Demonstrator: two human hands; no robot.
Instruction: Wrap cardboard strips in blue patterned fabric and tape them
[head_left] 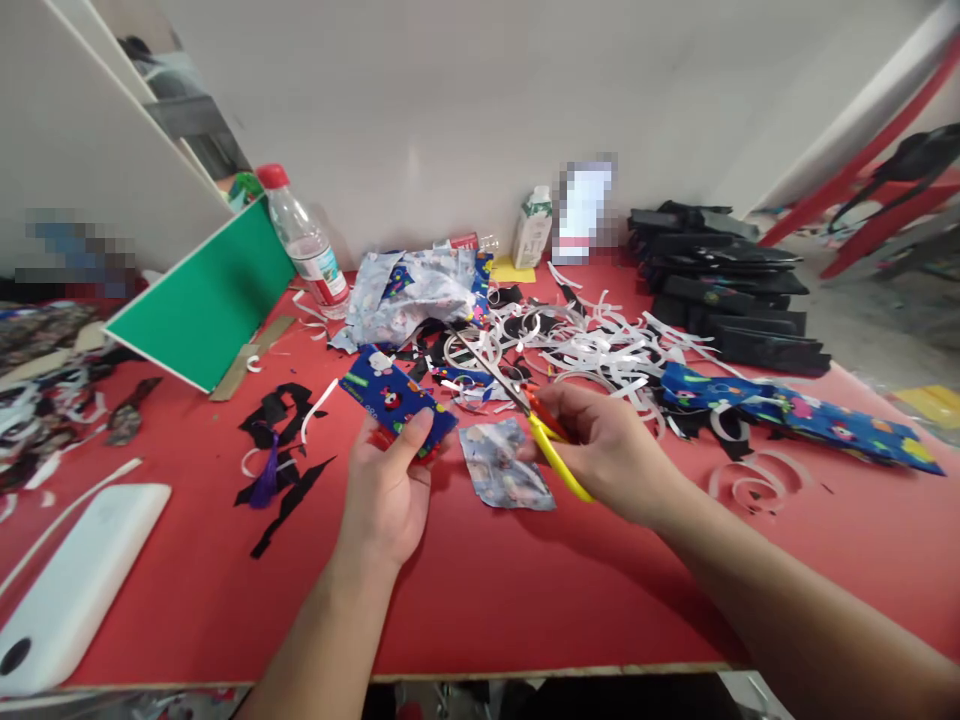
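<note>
My left hand (386, 485) is closed on a small blue printed fabric piece (391, 394), thumb on top, holding it just above the red table (487, 580). My right hand (611, 450) grips yellow-handled scissors (525, 405), whose blades point up and left toward the scrap pile. A pale printed fabric scrap (506, 466) lies flat on the table between my two hands.
White paper strips and black offcuts (600, 345) litter the table's middle. A long blue printed strip (795, 412) lies right, black folded stacks (724, 285) behind it. Left: green board (206, 300), water bottle (304, 240), white power bank (79, 580), black scraps (281, 450). Milk carton (532, 228) at back.
</note>
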